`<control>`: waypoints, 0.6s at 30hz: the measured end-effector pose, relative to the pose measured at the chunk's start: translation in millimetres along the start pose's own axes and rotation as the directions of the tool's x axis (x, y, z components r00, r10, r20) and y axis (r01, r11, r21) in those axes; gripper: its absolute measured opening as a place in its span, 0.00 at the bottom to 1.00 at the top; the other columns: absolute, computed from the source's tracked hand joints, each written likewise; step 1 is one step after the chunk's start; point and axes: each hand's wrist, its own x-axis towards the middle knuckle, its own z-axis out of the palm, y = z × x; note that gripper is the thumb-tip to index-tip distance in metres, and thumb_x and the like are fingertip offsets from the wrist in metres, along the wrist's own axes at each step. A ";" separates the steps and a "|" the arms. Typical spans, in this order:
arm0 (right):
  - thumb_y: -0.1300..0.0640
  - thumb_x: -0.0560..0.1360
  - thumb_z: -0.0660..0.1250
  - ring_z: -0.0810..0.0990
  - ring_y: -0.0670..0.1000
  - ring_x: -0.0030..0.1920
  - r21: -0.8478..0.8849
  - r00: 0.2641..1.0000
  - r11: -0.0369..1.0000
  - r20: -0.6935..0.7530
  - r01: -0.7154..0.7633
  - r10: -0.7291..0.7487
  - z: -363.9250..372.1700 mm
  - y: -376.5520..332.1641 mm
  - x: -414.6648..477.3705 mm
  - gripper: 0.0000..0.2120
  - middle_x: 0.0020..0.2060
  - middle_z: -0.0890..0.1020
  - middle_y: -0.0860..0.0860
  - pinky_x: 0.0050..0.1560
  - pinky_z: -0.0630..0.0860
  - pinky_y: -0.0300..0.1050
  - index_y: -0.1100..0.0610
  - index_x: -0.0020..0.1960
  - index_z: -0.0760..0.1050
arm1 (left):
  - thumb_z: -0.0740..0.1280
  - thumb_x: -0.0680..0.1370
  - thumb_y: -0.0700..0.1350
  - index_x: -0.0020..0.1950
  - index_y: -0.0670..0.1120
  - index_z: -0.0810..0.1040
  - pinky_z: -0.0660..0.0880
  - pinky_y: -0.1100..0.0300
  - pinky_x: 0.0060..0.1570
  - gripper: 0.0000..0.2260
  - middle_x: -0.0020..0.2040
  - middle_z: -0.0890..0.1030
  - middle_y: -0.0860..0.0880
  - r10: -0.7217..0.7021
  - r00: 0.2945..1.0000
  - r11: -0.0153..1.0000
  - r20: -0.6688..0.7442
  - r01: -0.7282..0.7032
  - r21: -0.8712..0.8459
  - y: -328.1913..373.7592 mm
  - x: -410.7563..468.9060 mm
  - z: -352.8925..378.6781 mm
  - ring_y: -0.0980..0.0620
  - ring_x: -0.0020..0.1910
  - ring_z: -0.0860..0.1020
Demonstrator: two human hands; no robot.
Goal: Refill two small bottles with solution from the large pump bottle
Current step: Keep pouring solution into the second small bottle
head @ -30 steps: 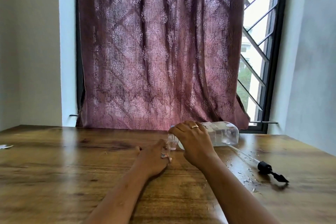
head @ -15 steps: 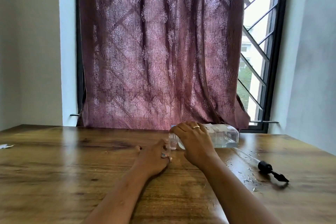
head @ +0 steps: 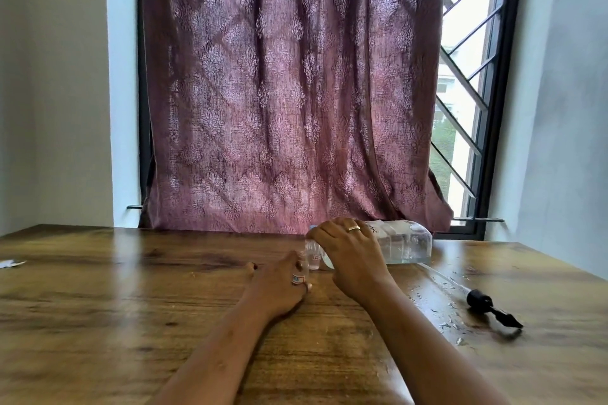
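The large clear bottle (head: pixel 404 245) lies tipped on its side, neck pointing left, with my right hand (head: pixel 350 255) wrapped over its neck end. My left hand (head: pixel 279 286) rests on the wooden table (head: pixel 131 306) and holds a small clear bottle (head: pixel 300 274) upright; only its labelled side and top show between my fingers. A second small bottle (head: pixel 312 255) stands just behind, at the mouth of the large bottle. The black pump head (head: pixel 493 307) with its clear tube lies on the table to the right, off the bottle.
Droplets of spilled liquid (head: pixel 444 309) dot the table near the pump. A maroon patterned curtain (head: pixel 289 92) hangs behind the table over a barred window (head: pixel 467 92). A scrap of white paper (head: pixel 10 263) lies at the far left edge.
The large bottle's far end has dropped slightly, lying flatter. Both hands stay in nearly the same place.
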 end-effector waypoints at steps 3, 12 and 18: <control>0.68 0.67 0.63 0.68 0.53 0.65 0.002 1.000 1.000 -0.002 0.004 -0.004 -1.1 -0.5 -0.1 0.29 0.60 0.73 0.43 0.66 0.62 0.49 0.45 0.63 0.66 | 0.65 0.73 0.56 0.55 0.55 0.69 0.54 0.43 0.64 0.13 0.53 0.79 0.56 -0.001 1.000 1.000 -0.006 0.001 -0.013 -0.8 0.2 0.6 0.50 0.58 0.75; 0.68 0.67 0.64 0.67 0.52 0.65 0.009 1.000 1.000 -0.002 -0.009 0.009 -0.1 0.9 -0.4 0.30 0.61 0.73 0.42 0.66 0.63 0.49 0.45 0.64 0.65 | 0.65 0.73 0.57 0.60 0.56 0.68 0.53 0.42 0.66 0.17 0.56 0.79 0.56 -0.007 1.000 1.000 0.006 0.007 0.003 -0.3 0.1 0.4 0.51 0.60 0.75; 0.66 0.67 0.65 0.67 0.52 0.65 0.001 1.000 1.000 -0.004 -0.011 0.011 1.2 1.7 -0.2 0.30 0.60 0.72 0.42 0.66 0.62 0.48 0.44 0.64 0.65 | 0.66 0.73 0.54 0.58 0.55 0.69 0.60 0.41 0.66 0.15 0.46 0.76 0.56 0.000 0.999 0.999 0.032 0.001 -0.039 2.9 -2.0 -3.6 0.49 0.56 0.76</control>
